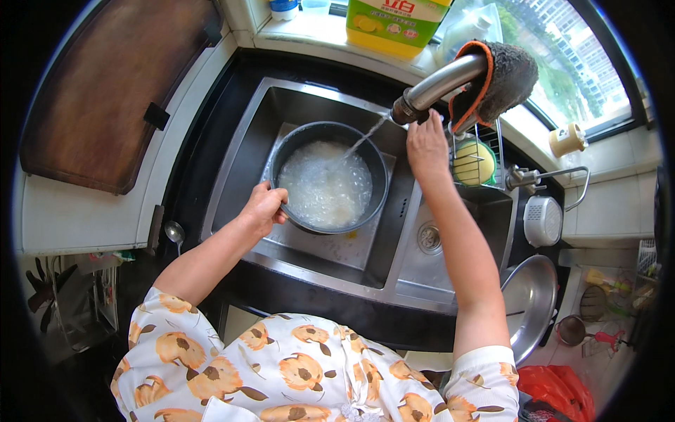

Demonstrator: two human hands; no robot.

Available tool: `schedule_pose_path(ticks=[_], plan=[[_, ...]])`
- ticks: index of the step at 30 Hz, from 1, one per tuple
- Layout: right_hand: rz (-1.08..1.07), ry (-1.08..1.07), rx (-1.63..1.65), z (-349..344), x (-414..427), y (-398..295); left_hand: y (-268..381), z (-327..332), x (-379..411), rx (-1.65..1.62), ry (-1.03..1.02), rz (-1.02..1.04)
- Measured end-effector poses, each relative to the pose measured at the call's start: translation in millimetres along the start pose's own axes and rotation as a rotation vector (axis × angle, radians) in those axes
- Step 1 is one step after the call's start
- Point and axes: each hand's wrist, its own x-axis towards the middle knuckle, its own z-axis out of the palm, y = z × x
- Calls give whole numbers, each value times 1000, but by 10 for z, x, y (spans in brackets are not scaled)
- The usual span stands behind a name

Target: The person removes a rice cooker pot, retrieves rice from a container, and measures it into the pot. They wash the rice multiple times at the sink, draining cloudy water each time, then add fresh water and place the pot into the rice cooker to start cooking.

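Observation:
A dark round pot (384, 182) stands in the larger basin of the steel sink (248, 132), holding cloudy, bubbling water (324, 184). My left hand (263, 207) grips the pot's left side at the rim, thumb on top. From the metal faucet (437, 79) a stream of water (364, 138) runs into the pot. My right hand (428, 147) reaches up beside the faucet's outlet, fingers stretched along it. Its fingertips are partly hidden, and whether they grip a part of the faucet is unclear. A dark, orange-edged cloth (509, 76) wraps the faucet's neck.
A wire rack (477, 153) with a yellow-green sponge (473, 162) hangs at the smaller basin. A steel bowl (535, 300) leans at the right, near a white perforated container (543, 221). A spoon (174, 232) lies left of the sink. A detergent jug (395, 26) stands on the sill.

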Motion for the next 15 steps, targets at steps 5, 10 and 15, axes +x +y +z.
schedule_pose_path(ticks=[5, 10, 15], plan=[[-95, 82, 403, -396, -213, 213, -84, -125, -237, -33, 0, 4], [-23, 20, 579, -1341, -999, 195, -77, -194, -633, -50, -55, 62], [-236, 35, 513, -1647, -922, -107, -41, -127, -1095, -78, -142, 72]])
